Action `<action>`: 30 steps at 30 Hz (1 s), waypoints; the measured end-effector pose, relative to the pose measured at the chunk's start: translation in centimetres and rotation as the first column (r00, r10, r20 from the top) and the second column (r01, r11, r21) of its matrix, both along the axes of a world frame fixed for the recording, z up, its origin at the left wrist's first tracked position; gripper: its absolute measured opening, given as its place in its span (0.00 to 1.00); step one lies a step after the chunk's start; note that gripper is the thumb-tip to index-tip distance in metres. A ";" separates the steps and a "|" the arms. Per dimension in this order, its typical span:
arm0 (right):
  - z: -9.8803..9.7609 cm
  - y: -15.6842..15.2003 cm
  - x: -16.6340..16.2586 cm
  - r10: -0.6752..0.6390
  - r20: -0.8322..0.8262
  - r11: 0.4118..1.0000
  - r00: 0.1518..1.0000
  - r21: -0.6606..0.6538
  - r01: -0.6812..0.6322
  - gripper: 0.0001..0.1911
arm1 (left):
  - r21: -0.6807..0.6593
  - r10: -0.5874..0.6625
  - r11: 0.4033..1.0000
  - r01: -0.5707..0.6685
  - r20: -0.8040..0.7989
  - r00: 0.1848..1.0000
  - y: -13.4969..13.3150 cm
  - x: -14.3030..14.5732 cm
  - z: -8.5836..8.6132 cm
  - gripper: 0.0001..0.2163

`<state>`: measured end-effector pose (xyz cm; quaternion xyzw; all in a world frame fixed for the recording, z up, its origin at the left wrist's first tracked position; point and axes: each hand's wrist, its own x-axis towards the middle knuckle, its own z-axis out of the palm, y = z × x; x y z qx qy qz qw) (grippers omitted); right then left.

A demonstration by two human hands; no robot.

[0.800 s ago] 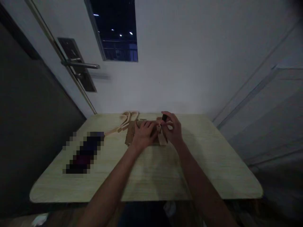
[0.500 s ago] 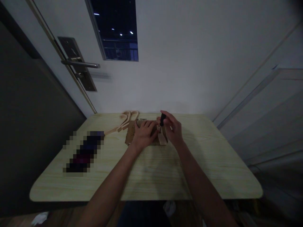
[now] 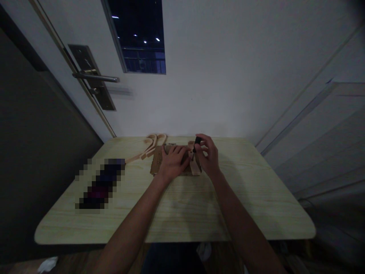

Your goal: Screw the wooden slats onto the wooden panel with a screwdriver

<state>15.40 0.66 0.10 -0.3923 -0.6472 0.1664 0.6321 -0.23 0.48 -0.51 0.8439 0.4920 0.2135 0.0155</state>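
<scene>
Nearest us, the bare table point(image 3: 182, 217) runs under both forearms. Our left hand point(image 3: 171, 161) lies palm-down with its grip released, the fingers flat on a brown panel point(image 3: 155, 164) and pinning it to the table. Just right of that grip, our right hand point(image 3: 209, 156) has its grip clenched on a dark-handled tool point(image 3: 196, 143). The tool is held nearly upright, with its thin tip pointing down between the two hands. The tip meets a pale strip point(image 3: 195, 168) lying along the panel's right edge, under the right grip; we cannot tell whether it has pierced the strip.

We judge the work to be under way, not finished: panel and strip are held in place with the tool set on them. Beyond the left grip and a little to its left, looped pale straps point(image 3: 151, 144) lie loose, and neither hand touches them. Well to the left of both grips sits a dark object point(image 3: 99, 184), blurred out. Farthest off stand the white wall, a door handle point(image 3: 95, 78) and a dark window point(image 3: 137, 38)
</scene>
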 end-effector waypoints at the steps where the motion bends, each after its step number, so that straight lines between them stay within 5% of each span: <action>1: 0.0 -0.1 0.0 0.018 -0.017 1.000 1.000 -0.007 -0.019 0.14 | -0.003 -0.001 1.000 0.001 0.002 1.000 0.0 0.0 0.1 0.15; 7: 0.0 0.1 -0.1 0.094 -0.107 0.994 0.990 -0.050 -0.100 0.16 | -0.016 0.009 1.000 -0.009 -0.002 1.000 -0.2 0.1 0.4 0.15; 16: -0.3 0.4 -0.1 -0.061 -0.038 0.998 0.997 0.027 0.062 0.15 | -0.001 0.003 1.000 -0.003 0.002 1.000 -0.1 0.0 0.0 0.15; 25: -0.1 0.2 0.2 0.203 -0.081 0.978 0.976 -0.032 -0.206 0.18 | -0.010 -0.007 1.000 0.008 0.015 1.000 -0.2 0.1 0.2 0.16; 30: -0.1 0.2 -0.3 0.066 -0.120 0.994 0.991 -0.077 -0.076 0.20 | -0.022 0.003 1.000 -0.003 -0.002 1.000 -0.2 0.1 0.2 0.15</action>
